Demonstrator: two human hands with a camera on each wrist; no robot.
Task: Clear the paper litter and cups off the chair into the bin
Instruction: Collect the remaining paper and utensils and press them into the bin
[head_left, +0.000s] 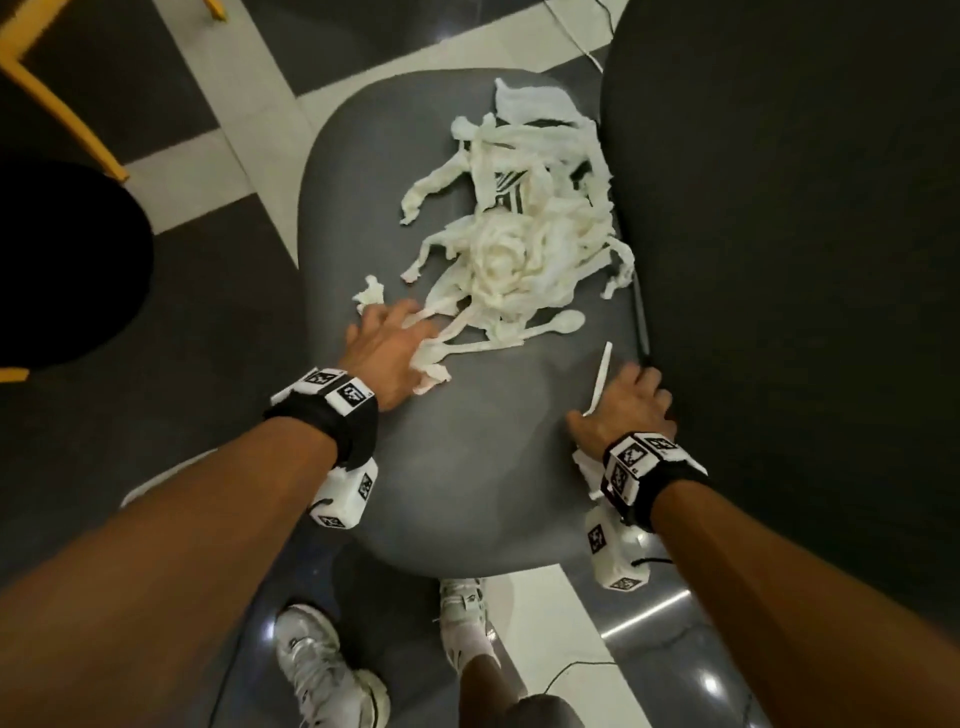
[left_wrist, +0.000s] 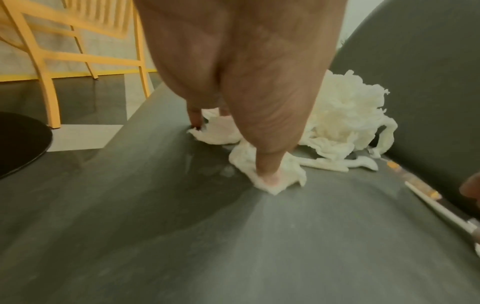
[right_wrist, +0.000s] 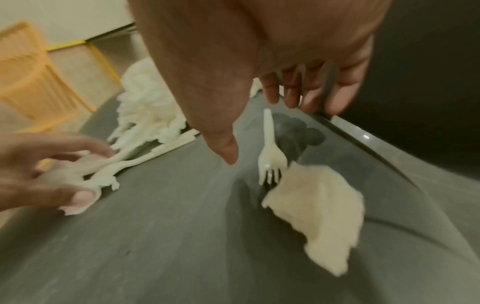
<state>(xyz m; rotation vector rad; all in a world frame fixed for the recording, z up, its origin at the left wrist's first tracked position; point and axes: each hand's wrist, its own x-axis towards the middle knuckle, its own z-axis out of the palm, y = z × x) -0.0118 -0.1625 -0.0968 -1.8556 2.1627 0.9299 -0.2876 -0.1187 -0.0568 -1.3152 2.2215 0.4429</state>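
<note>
A heap of torn white tissue paper (head_left: 514, 249) lies on the grey chair seat (head_left: 467, 478). A black-and-white striped item (head_left: 506, 195) is half buried in it. My left hand (head_left: 400, 332) lies spread on the near left end of the heap, and its thumb (left_wrist: 270, 174) presses a scrap flat on the seat. My right hand (head_left: 618, 395) hovers by the backrest (head_left: 779, 260), fingers (right_wrist: 314, 90) pointing down at the crevice and holding nothing. Under it lie a white plastic fork (right_wrist: 269, 156) and a loose paper piece (right_wrist: 319, 214). A white spoon (head_left: 563, 325) lies at the heap's near edge.
A thin dark rod (head_left: 641, 322) lies in the gap between seat and backrest. A black round object (head_left: 62, 270) stands on the floor to the left, beside a yellow chair (head_left: 52, 98). A white cable (head_left: 576, 41) runs behind the seat. My shoes (head_left: 317, 670) are below the front edge.
</note>
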